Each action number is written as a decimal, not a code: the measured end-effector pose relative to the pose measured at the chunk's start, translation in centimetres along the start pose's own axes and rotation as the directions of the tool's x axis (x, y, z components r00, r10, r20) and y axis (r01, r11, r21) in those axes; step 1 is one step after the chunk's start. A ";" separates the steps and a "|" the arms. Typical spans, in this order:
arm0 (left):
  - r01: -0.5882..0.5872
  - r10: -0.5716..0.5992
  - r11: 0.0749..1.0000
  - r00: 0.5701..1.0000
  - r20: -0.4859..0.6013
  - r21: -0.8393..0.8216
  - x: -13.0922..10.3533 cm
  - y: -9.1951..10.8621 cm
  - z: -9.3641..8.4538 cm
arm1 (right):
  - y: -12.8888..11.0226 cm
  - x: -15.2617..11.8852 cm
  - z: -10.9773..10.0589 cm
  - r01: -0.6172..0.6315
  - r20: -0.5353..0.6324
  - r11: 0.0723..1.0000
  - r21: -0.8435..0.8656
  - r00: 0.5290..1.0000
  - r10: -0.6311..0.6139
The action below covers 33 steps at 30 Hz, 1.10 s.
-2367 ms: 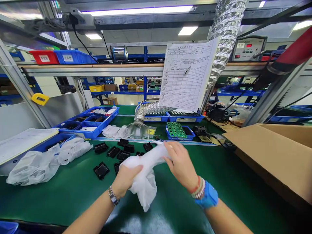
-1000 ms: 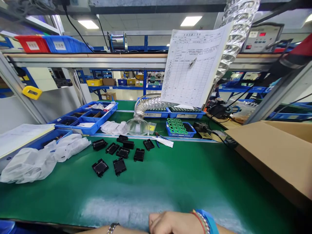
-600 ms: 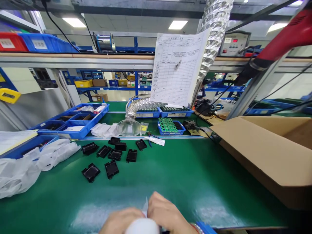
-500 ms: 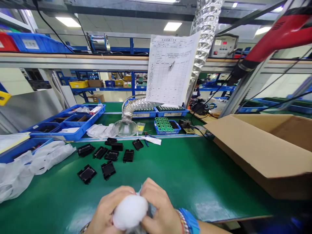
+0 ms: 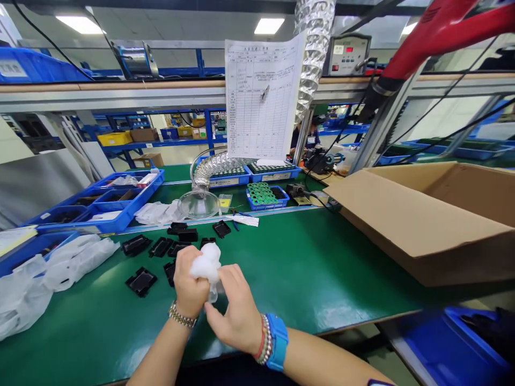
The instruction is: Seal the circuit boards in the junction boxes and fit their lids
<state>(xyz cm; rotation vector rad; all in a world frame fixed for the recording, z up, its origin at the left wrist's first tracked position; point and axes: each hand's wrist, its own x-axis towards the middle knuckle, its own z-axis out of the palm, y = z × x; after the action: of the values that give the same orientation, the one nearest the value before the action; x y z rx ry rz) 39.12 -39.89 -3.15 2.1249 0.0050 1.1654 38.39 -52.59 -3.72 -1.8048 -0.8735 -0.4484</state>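
White plastic film is bunched in my closed left hand, above the green tabletop, its crumpled top bulging past my fingers. My right hand is beside it, thumb and fingers parted around the lower end; I can't tell whether those fingertips touch it. Black plastic cases lie beyond and left of my left hand, near loose white bags, while the open cardboard box sits well apart on the right.
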 end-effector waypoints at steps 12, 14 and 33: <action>0.530 -0.176 0.827 0.562 0.808 -0.188 -0.3 3.5 0.6 | 4.5 -2.9 -6.4 -0.307 0.026 0.951 0.041 0.952 0.306; 0.386 -0.157 0.908 0.673 0.722 -0.162 -0.9 2.9 2.1 | 4.4 -3.6 -5.9 -0.309 -0.008 0.951 -0.028 0.951 0.309; -0.343 0.549 0.799 0.083 0.832 -0.493 -6.1 -2.4 10.4 | 2.7 -34.8 -17.0 -0.856 -0.340 -0.101 0.508 -0.306 0.889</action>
<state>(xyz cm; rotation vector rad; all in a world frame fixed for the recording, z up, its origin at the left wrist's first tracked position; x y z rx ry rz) 43.91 -45.99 -12.65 2.3680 -1.4040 -0.1673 18.84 -81.01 -21.57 -1.4931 1.1805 0.0962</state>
